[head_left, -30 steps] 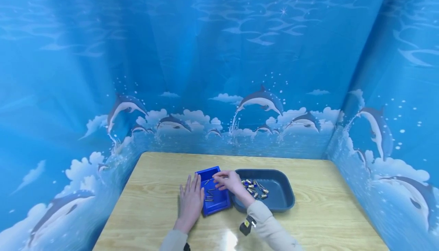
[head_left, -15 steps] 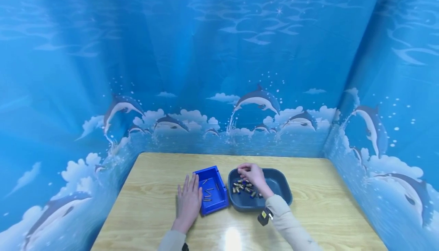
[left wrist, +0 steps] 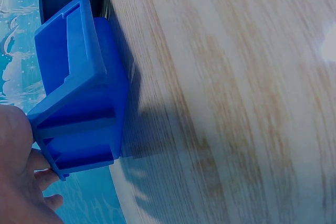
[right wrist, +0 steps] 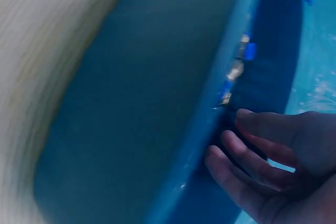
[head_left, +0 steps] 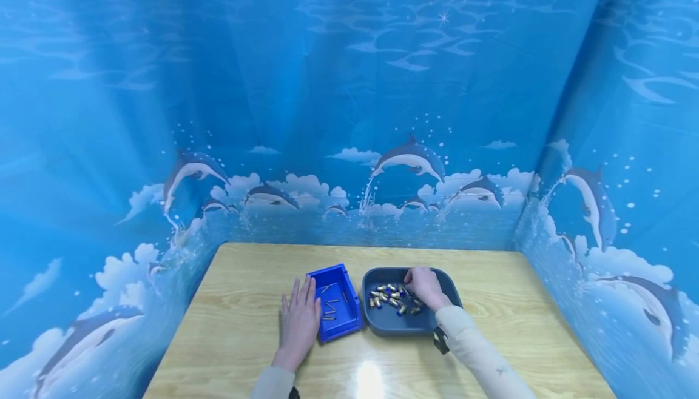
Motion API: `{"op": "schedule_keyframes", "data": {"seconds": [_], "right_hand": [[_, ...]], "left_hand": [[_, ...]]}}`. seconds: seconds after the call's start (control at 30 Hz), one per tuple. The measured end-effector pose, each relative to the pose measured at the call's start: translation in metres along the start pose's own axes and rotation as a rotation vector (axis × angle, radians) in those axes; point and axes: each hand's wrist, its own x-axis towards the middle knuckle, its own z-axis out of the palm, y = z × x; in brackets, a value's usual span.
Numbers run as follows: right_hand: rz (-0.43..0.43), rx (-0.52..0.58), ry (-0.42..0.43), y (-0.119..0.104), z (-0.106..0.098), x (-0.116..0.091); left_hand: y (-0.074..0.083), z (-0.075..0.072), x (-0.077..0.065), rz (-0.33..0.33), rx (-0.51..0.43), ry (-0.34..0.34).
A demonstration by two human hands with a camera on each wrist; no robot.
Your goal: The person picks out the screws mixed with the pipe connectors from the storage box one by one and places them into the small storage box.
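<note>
My left hand (head_left: 300, 323) lies with straight fingers along the left rim of a small blue storage bin (head_left: 341, 330). In the left wrist view, its fingertips touch the end of the bin (left wrist: 84, 129). Several thin metal pins (head_left: 331, 302) lie on the bin's floor. My right hand (head_left: 428, 287) reaches down into a dark grey-blue tub (head_left: 393, 331), beside short brass-coloured cylinders with blue ends (head_left: 394, 302). In the right wrist view, the fingers of my right hand (right wrist: 278, 156) are spread and slightly bent inside the tub's rim, with nothing visible between them.
Bin and tub stand side by side on a light wooden table (head_left: 251, 284), the tub on the right. A blue curtain printed with dolphins (head_left: 349, 114) encloses the table at the back and both sides.
My right hand has moved right, from over the blue bin across to the tub, and lowered into it. My left hand has stayed at the bin's rim.
</note>
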Motion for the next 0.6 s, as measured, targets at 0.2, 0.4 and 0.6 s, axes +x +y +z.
{"op": "schedule_keyframes", "data": {"seconds": [0.2,0.4,0.6], "right_hand": [[-0.008,-0.071,-0.064,0.006,0.007,-0.005],[-0.008,-0.078,-0.087,0.007,0.006,-0.006],[-0.026,-0.062,-0.109,0.025,0.023,0.007]], "left_hand": [[0.001,0.001,-0.001,-0.003,0.004,-0.004],[0.001,0.0,-0.001,-0.003,0.006,-0.004],[0.0,0.0,0.0,-0.005,0.006,0.0]]}}
